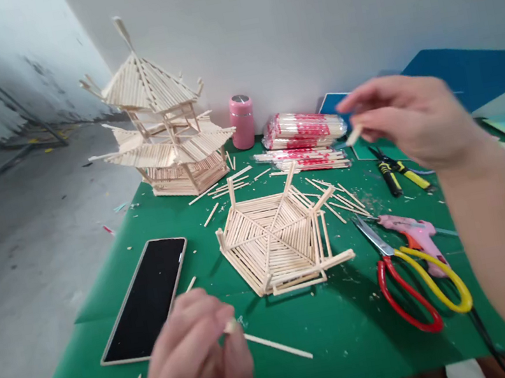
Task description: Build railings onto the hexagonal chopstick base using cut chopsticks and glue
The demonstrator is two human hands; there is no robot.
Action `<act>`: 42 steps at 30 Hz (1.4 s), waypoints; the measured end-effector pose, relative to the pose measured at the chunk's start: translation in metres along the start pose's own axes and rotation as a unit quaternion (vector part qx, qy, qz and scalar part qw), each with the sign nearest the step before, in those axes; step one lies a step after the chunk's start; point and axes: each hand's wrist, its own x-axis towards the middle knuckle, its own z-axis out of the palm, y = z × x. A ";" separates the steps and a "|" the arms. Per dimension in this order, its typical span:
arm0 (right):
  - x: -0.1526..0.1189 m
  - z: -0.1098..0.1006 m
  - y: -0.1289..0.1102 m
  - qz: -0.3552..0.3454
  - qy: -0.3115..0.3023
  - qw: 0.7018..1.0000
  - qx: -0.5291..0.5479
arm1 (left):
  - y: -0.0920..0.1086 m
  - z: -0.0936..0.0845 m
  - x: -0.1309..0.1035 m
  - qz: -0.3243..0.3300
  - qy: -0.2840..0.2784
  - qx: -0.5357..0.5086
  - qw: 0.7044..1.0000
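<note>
My left hand is closed in a pinch at the near edge of the table. A thin wooden stick runs out to the right from its fingertips, and another stick end shows behind the knuckles. Raised at the right, my right hand pinches a short piece of wooden stick; the hand is slightly blurred. Between the hands lies a six-sided stick frame with slatted panels and several upright corner posts. Red-and-yellow-handled scissors lie half open below my right hand, next to a pink glue gun.
A stick pagoda model stands at the back left, beside a pink bottle and packed stick bundles. A phone lies at the left. Yellow-handled pliers lie at the right. Loose sticks scatter the green tabletop.
</note>
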 end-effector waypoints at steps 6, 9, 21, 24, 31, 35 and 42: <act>-0.131 -0.005 0.022 0.222 -0.037 0.972 0.064 | 0.045 0.038 -0.018 -0.211 -0.273 -0.238 0.908; -0.171 0.020 0.025 0.254 -0.109 0.957 0.090 | 0.045 0.062 -0.025 -0.384 -0.366 -0.305 0.791; -0.193 0.050 0.022 0.266 -0.059 0.951 0.144 | 0.047 0.089 -0.035 -0.605 -0.327 -0.408 0.600; -0.196 0.045 0.031 0.292 0.081 0.951 0.054 | 0.044 0.089 -0.036 -0.638 -0.297 -0.436 0.561; -0.204 0.065 0.013 0.340 -0.081 0.900 0.261 | 0.039 0.088 -0.040 -0.648 -0.270 -0.500 0.507; -0.203 0.075 0.007 0.364 -0.038 0.879 0.304 | 0.038 0.085 -0.039 -0.659 -0.275 -0.491 0.498; -0.197 0.073 0.005 0.342 -0.091 0.894 0.274 | 0.035 0.084 -0.035 -0.656 -0.274 -0.450 0.541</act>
